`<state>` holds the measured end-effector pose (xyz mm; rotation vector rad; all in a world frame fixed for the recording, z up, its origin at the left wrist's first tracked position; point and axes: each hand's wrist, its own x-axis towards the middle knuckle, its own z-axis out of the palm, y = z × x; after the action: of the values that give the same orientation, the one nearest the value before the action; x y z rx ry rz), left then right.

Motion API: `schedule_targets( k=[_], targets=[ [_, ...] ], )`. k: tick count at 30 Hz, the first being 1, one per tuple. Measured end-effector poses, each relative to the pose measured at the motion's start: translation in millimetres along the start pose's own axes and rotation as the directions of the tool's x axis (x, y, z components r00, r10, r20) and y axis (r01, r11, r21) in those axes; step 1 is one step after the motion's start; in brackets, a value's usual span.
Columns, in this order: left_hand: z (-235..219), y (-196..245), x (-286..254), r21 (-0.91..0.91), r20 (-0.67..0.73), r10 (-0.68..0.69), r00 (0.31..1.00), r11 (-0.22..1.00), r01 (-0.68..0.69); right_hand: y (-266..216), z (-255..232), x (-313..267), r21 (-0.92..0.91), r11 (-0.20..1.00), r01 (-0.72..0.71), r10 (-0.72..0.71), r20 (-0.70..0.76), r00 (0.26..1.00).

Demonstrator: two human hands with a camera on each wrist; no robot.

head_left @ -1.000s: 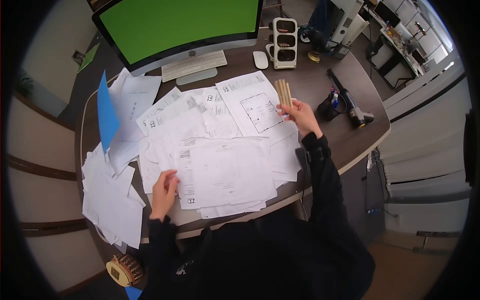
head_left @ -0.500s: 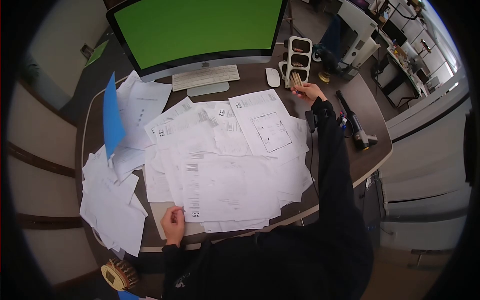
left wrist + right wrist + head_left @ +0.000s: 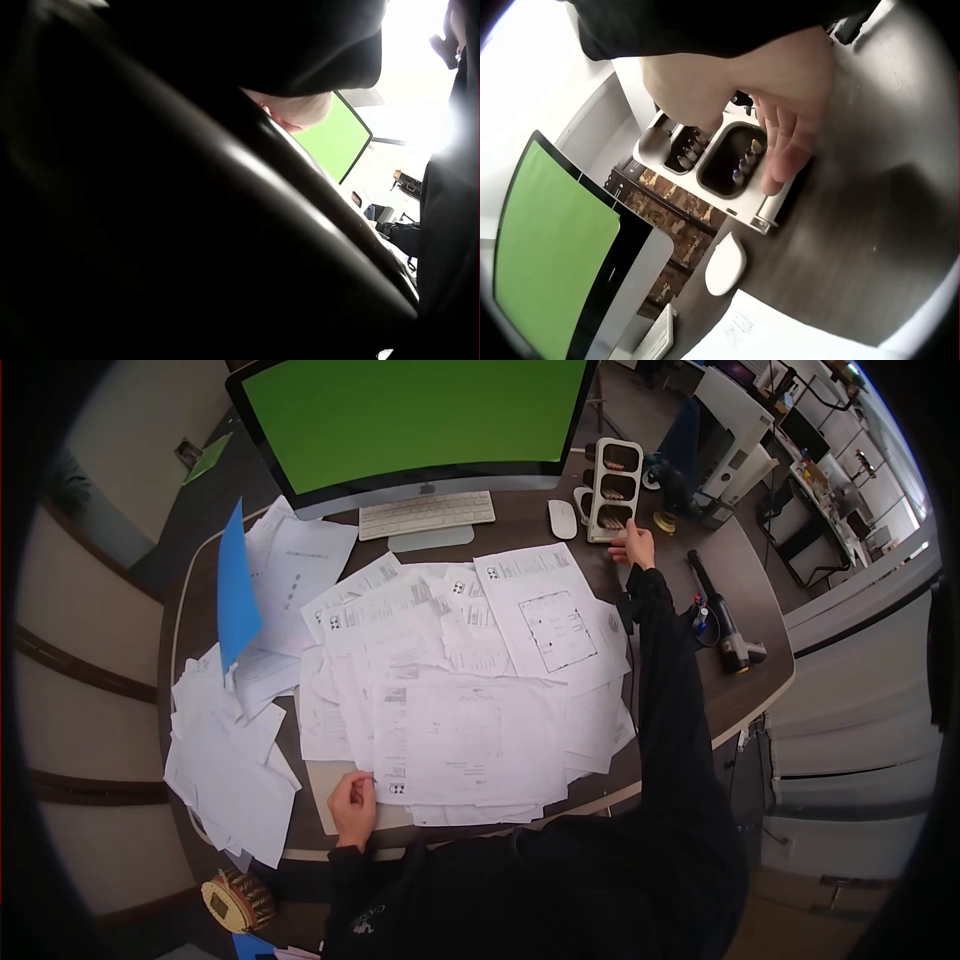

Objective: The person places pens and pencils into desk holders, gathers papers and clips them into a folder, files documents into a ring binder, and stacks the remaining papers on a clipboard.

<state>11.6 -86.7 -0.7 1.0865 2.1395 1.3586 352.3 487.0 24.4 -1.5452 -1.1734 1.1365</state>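
Note:
My right hand [image 3: 634, 547] is at the near end of a white three-compartment organizer [image 3: 617, 488], its fingers extended and empty. In the right wrist view the fingers [image 3: 786, 146] hang beside the nearest compartment, where several tan coloured pencils [image 3: 748, 161] with blue and yellow ends lie. My left hand [image 3: 353, 810] rests near the desk's front edge, fingers loosely curled, fingertips right at the lower left corner of a printed sheet [image 3: 470, 745]. The left wrist view is mostly dark sleeve, with only a bit of skin showing.
Overlapping papers [image 3: 390, 620] cover the middle of the desk, another pile [image 3: 230, 760] lies left beside a blue folder [image 3: 236, 600]. A monitor [image 3: 420, 420], keyboard [image 3: 430, 514] and mouse [image 3: 562, 519] stand at the back. A handheld vacuum-like tool [image 3: 725, 620] lies right.
My right hand carried the bunch of coloured pencils forward to the organizer and let go of them in its nearest compartment. The left hand drew back toward the desk's front edge.

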Motion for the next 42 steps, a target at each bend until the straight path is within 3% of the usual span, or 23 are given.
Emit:
schedule_targets(
  k=[4,6,9,12,16,19,21,25,28,31,33,34,36,38,41,42],
  targets=[
    [0,-1,1,0.009,0.006,0.009,1.0,1.0,-0.009,16,-1,8,-0.092,0.993,0.074,-0.082,-0.077,0.994],
    [1,0,2,0.017,0.0,0.008,1.0,1.0,-0.008,19,1,12,-0.177,0.956,0.234,-0.237,0.006,0.972],
    [1,1,0,0.032,-0.004,0.003,1.0,0.999,-0.003,18,4,15,-0.305,0.909,0.285,-0.292,0.026,0.956],
    [1,3,1,0.046,-0.009,0.001,1.0,0.999,0.0,18,8,19,-0.418,0.853,0.313,-0.334,0.025,0.942],
    [1,3,1,0.085,-0.007,0.017,1.0,0.996,-0.017,28,13,38,-0.4,0.866,0.299,-0.326,0.002,0.946],
    [2,4,1,0.085,-0.011,0.003,1.0,0.996,-0.002,33,12,49,-0.483,0.793,0.371,-0.421,0.007,0.907],
    [3,4,1,0.086,-0.02,0.001,1.0,0.996,0.001,26,10,40,-0.525,0.759,0.386,-0.441,0.023,0.897],
    [2,0,0,0.111,-0.017,0.031,0.999,0.993,-0.029,23,15,33,-0.497,0.804,0.326,-0.39,-0.027,0.92],
    [3,-1,0,0.11,-0.019,0.048,0.999,0.993,-0.045,20,14,25,-0.55,0.744,0.381,-0.444,0.019,0.896],
    [4,-2,-1,0.075,-0.032,0.055,0.998,0.996,-0.052,15,16,13,-0.544,0.737,0.401,-0.5,-0.04,0.865],
    [5,0,-1,0.053,-0.044,0.052,0.998,0.997,-0.05,15,18,4,-0.543,0.761,0.356,-0.539,-0.221,0.813],
    [5,1,0,0.055,-0.04,0.07,0.997,0.996,-0.067,16,19,-3,-0.521,0.755,0.398,-0.582,-0.252,0.773],
    [5,6,-1,0.038,-0.034,0.072,0.997,0.997,-0.07,3,18,-40,-0.418,0.794,0.441,-0.549,-0.184,0.815],
    [5,7,0,0.04,-0.04,0.07,0.997,0.997,-0.068,-6,19,-77,-0.21,0.887,0.412,-0.433,-0.069,0.899],
    [4,2,0,0.049,-0.031,0.091,0.995,0.995,-0.09,-18,14,-164,0.146,0.885,0.443,-0.463,0.174,0.869],
    [4,3,0,0.051,-0.031,0.09,0.995,0.995,-0.089,-23,6,-195,0.134,0.901,0.413,-0.434,0.281,0.856]
  ],
)
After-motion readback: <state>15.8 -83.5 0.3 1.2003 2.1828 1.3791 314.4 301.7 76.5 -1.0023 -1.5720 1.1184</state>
